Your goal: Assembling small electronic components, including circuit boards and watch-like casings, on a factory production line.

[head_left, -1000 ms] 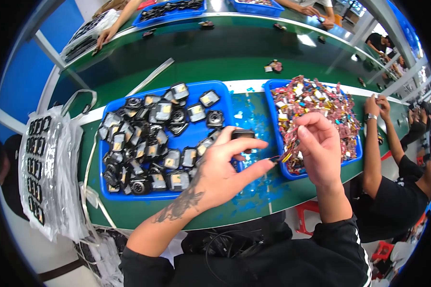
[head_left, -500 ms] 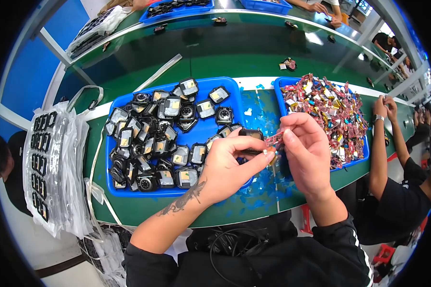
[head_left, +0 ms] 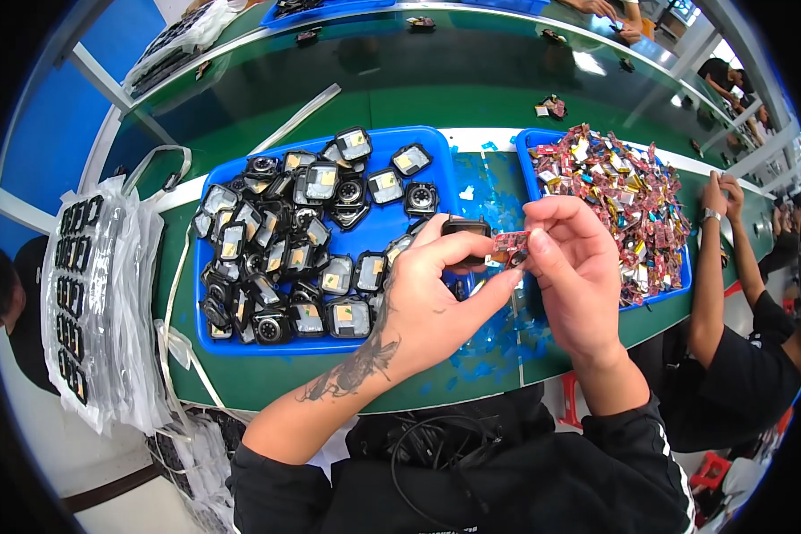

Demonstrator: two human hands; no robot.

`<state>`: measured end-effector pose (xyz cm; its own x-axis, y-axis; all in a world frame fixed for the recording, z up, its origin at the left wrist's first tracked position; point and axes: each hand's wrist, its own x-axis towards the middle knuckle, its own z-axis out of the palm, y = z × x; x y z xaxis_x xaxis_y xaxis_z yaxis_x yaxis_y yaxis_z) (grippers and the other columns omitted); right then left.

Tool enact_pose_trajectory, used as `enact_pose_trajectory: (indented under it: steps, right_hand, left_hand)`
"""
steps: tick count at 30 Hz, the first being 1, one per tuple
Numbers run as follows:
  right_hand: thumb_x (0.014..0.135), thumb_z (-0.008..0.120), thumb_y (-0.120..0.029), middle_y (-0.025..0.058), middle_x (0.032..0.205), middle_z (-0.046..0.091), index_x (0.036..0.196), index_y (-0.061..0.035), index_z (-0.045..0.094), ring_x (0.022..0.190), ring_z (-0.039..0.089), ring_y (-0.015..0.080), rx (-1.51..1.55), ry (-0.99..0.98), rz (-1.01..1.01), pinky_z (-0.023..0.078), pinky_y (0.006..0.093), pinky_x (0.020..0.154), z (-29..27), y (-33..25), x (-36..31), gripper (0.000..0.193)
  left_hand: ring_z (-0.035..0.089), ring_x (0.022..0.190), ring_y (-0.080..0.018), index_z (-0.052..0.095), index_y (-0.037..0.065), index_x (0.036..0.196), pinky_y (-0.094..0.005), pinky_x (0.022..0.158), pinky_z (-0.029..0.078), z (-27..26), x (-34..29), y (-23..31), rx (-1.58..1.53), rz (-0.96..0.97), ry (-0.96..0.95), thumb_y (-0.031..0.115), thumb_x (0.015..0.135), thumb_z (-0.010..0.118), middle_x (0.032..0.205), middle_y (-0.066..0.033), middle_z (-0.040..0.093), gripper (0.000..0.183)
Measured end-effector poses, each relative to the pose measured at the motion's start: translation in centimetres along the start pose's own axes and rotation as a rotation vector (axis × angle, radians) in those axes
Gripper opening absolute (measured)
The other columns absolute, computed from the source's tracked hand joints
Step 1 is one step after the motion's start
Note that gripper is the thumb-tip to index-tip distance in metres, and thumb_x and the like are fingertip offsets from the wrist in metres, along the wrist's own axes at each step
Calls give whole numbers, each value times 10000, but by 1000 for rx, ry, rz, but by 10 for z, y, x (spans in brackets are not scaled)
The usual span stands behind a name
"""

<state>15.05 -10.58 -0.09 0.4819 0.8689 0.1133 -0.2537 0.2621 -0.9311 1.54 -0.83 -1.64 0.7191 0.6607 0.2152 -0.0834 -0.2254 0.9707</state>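
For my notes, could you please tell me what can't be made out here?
In the head view:
Black case: lower part hidden by the left hand.
Red circuit board: right end covered by the right hand.
Right blue tray: floor buried under piled parts.
Far blue tray: cut off by the top edge.

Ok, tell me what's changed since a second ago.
The right hand has moved left, bringing a small red circuit board close beside the black rounded plastic case in the left hand. The left hand still grips that case; the rectangular blue plastic trays stayed put.
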Motion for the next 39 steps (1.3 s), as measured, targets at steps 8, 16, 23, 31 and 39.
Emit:
enact_pose_trajectory:
  steps: [8, 16, 23, 31, 39]
  right_hand:
    - [928, 571, 23, 46, 1034, 584, 1153, 38, 566, 938, 559, 75, -181, -25, -131, 455, 225, 846, 3, 7, 1, 225]
    - [943, 538, 20, 48, 1030, 570, 1162, 35, 543, 933, 544, 76, -240, -38, -163, 441, 221, 826, 8, 6, 1, 219]
    - [943, 537, 10, 45, 1005, 561, 1159, 34, 538, 890, 526, 78, -330, -17, -295, 429, 223, 813, 5, 1, 2, 217]
    - [967, 525, -32, 77, 1029, 615, 1176, 27, 542, 928, 595, 124, -259, 201, -539, 493, 266, 808, -47, -55, 2, 218]
    - [823, 642, 2, 138, 1058, 619, 957, -2, 680, 1009, 594, 277, -1393, 311, -625, 458, 363, 893, -69, -50, -5, 140]
  left_hand:
    - [634, 867, -225, 668, -14, 853, -342, 747, 518, -3, 0, -4, 61, 71, -9, 114, 740, 773, 979, -128, 601, 201]
    - [630, 857, -280, 640, -24, 820, -360, 747, 510, -3, 0, -1, 111, 24, -75, 123, 715, 739, 988, -149, 590, 206]
    - [594, 907, -209, 644, 19, 786, -310, 816, 470, -2, -1, 2, 151, -67, -162, 73, 715, 747, 974, -94, 593, 136]
    - [600, 899, -215, 665, 37, 824, -317, 807, 475, -7, -4, -7, 162, -4, -176, 82, 736, 760, 979, -94, 599, 137]
    - [644, 841, -268, 671, 43, 877, -343, 698, 511, -4, -3, 7, 195, 287, -33, 78, 789, 748, 1008, -125, 597, 123]
